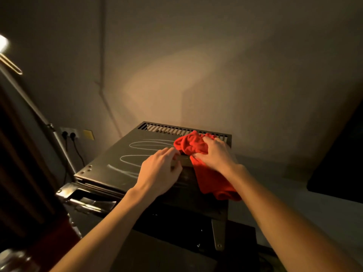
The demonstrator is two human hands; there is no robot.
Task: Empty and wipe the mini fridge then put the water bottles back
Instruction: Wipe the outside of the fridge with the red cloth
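Currently: fridge (125, 161) top, streaked left of cloth (198, 154); right hand (216, 154) grip bunched on cloth near rear vent (184, 130), left hand (161, 169) loosely curled, empty; best overlapping strokes, cloth pressed flat.

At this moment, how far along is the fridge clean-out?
Looks done: wet swirl marks cross the mini fridge top. In hand: the right hand presses a red cloth on that top; the left hand rests beside it. Left: no water bottles show; the interior is out of view.
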